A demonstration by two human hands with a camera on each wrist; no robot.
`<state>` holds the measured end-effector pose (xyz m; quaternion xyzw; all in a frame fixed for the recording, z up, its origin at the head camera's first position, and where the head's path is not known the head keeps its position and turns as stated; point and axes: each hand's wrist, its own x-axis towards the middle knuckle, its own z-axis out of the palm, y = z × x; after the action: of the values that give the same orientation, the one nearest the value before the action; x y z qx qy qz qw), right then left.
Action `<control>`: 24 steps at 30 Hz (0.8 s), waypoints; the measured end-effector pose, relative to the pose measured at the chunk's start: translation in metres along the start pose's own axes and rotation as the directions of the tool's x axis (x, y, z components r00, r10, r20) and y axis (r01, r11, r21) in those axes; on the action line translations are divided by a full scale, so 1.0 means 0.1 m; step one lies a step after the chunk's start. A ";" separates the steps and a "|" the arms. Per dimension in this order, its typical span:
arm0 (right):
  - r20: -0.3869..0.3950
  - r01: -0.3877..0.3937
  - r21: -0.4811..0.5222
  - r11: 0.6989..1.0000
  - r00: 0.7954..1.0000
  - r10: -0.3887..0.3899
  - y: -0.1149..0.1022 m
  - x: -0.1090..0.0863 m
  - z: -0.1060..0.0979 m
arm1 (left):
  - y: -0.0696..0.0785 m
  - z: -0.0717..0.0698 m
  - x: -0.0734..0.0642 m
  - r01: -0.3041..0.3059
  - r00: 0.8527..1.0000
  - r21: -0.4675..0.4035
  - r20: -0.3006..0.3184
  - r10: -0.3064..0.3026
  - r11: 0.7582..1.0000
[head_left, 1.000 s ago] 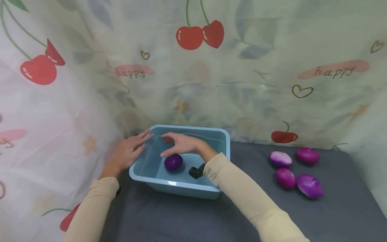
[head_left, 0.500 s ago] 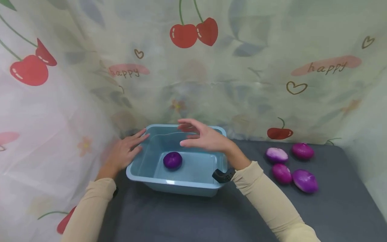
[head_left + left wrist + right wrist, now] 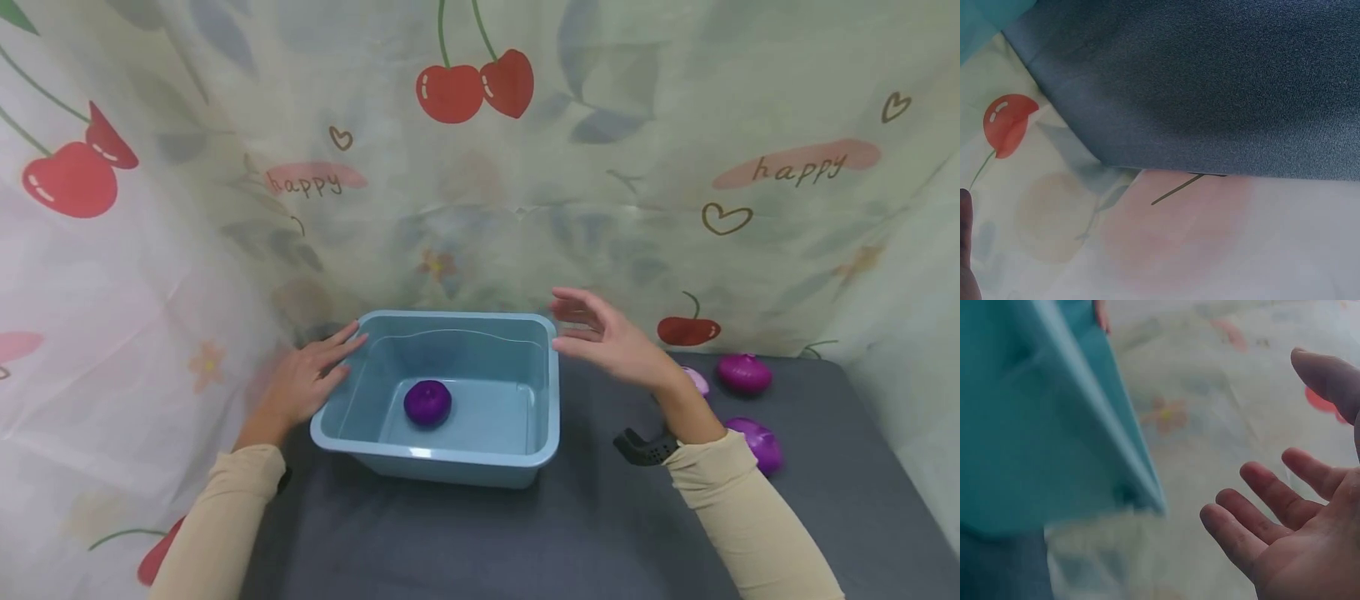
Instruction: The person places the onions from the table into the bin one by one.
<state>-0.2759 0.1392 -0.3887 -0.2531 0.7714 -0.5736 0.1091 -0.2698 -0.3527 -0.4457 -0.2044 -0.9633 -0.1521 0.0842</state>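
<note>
A light blue plastic basin (image 3: 450,457) stands on the dark table, with one purple onion (image 3: 427,403) on its floor. My left hand (image 3: 303,383) rests on the basin's left rim, fingers extended. In the air just beyond the right rim is my right hand (image 3: 618,342), holding nothing; the right wrist view shows its fingers (image 3: 1229,534) spread and relaxed. Beneath and behind the right forearm lie more purple onions: one at the back (image 3: 744,374), another (image 3: 756,446) partly covered by the sleeve, and a paler onion (image 3: 697,381) mostly hidden by the wrist.
A dark grey cloth (image 3: 450,533) covers the table. A cherry-patterned curtain (image 3: 487,208) hangs close behind the basin and along the left side. The left wrist view shows the table's edge against this curtain. A black wrist device (image 3: 645,448) sits on the right wrist.
My right hand has risen out of the basin and moved right, past its right rim, leaving the onion inside. The left hand stays on the left rim. The head view has shifted slightly.
</note>
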 end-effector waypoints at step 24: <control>-0.258 -0.320 -0.331 0.888 0.935 0.242 0.88 -1.34 -0.77 | 0.03 -0.02 0.00 0.012 1.000 0.024 0.026 -0.013 1.000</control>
<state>-0.2214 0.2910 -0.4636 -0.0922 0.9006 -0.4205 0.0602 -0.2685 -0.3505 -0.4429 -0.1992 -0.9674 -0.1383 0.0732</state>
